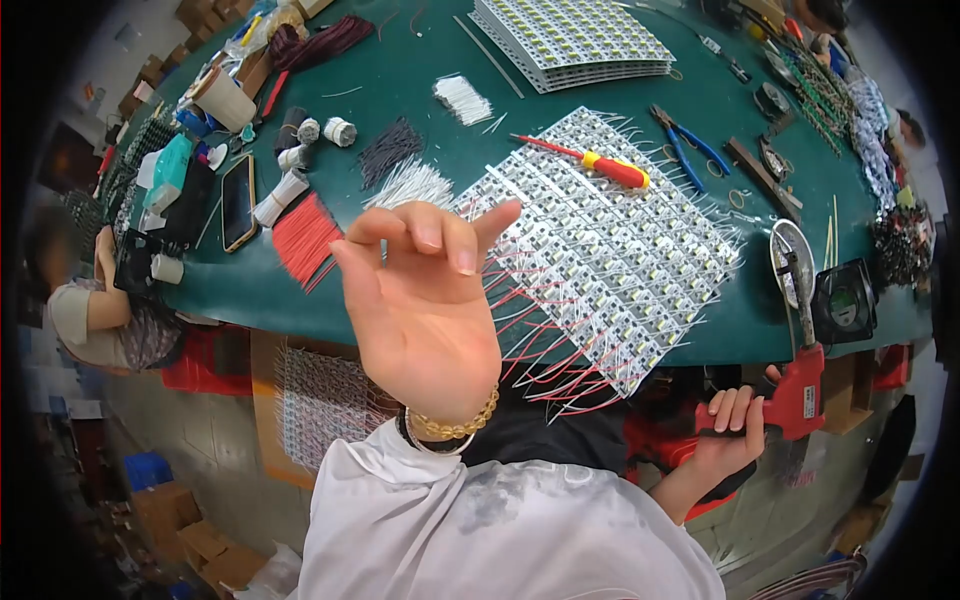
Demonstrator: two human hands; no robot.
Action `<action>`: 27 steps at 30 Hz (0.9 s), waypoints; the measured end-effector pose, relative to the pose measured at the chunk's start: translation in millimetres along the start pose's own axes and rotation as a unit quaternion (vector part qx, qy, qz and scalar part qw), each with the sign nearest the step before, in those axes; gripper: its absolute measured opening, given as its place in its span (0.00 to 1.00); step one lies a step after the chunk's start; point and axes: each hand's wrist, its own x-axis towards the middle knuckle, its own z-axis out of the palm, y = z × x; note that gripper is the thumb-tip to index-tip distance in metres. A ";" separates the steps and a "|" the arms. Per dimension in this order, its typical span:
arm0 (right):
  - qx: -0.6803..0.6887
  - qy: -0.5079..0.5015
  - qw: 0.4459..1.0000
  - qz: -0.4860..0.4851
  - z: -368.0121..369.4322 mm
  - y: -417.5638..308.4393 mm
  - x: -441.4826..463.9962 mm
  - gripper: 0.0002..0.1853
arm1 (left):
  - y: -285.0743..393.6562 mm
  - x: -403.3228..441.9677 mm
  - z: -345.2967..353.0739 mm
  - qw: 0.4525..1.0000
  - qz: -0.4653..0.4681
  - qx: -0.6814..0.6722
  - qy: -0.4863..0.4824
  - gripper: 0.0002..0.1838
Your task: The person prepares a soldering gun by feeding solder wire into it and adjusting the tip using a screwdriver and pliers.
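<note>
My left hand [425,300] is raised in front of the table edge, palm toward me. Its fingers are loosely bent and apart, with nothing in them, and a beaded bracelet [455,428] circles the wrist. Behind its fingertips lies a panel of small LED circuit boards [610,250] with red and white wires along its edges. A red-and-yellow screwdriver [615,170] rests on that panel. At the right table edge, my right hand [735,430] is closed around the grip of a red soldering gun [800,395], whose metal front part points up over the table.
Blue-handled pliers [690,145] lie beyond the panel. Bundles of red wires [305,240], white wires [410,185] and black wires [390,150] lie left, near a phone [239,203]. More boards [575,45] are stacked behind. A black fan [845,300] stands right; another person [95,300] sits left.
</note>
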 end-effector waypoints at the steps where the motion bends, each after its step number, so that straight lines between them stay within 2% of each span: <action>1: -0.005 0.005 1.000 0.004 1.4 1.2 0.9 0.19 | -1.4 0.3 -1.1 1.000 -0.005 0.000 0.005 0.17; 8: -0.012 0.012 1.000 0.011 5.2 10.6 11.5 0.19 | -10.7 7.8 -11.3 0.999 -0.018 -0.005 0.050 0.16; 10: -0.008 -0.008 0.999 0.038 7.6 12.4 16.8 0.18 | -14.5 10.6 -20.3 0.995 -0.016 0.017 0.094 0.15; 12: -0.025 0.003 0.999 0.048 9.9 13.4 23.9 0.17 | -14.2 10.7 -20.2 0.976 -0.034 0.130 0.169 0.17; 14: -0.019 0.016 0.998 0.059 14.4 13.9 30.6 0.18 | -9.2 11.8 -22.7 0.967 -0.069 0.167 0.179 0.19; 15: -0.008 0.010 0.999 0.037 16.6 13.5 35.1 0.18 | -4.9 9.0 -24.6 0.972 -0.073 0.165 0.150 0.19; 17: -0.025 0.036 0.996 0.083 22.1 12.2 41.2 0.19 | 4.0 9.4 -15.9 0.977 -0.072 0.162 0.115 0.20; 19: -0.014 0.037 0.996 0.079 31.8 12.0 44.8 0.19 | 19.3 7.0 3.5 0.974 -0.122 0.186 0.048 0.20; 20: -0.011 0.040 0.996 0.084 35.1 12.2 45.9 0.19 | 28.2 8.0 13.5 0.974 -0.119 0.186 0.045 0.20; 22: -0.017 0.028 0.996 0.078 38.6 12.7 45.4 0.19 | 44.8 15.6 34.4 0.966 -0.200 0.061 -0.155 0.26; 24: -0.024 0.020 0.996 0.078 43.0 14.3 41.3 0.19 | 49.3 27.6 51.5 0.937 -0.194 -0.034 -0.288 0.37; 25: -0.028 0.020 0.997 0.067 45.8 16.4 38.9 0.19 | 39.1 32.8 44.0 0.918 -0.152 -0.076 -0.358 0.37; 27: -0.033 0.019 0.997 0.061 44.3 21.6 34.2 0.19 | 25.8 33.8 41.2 0.893 -0.109 -0.113 -0.421 0.37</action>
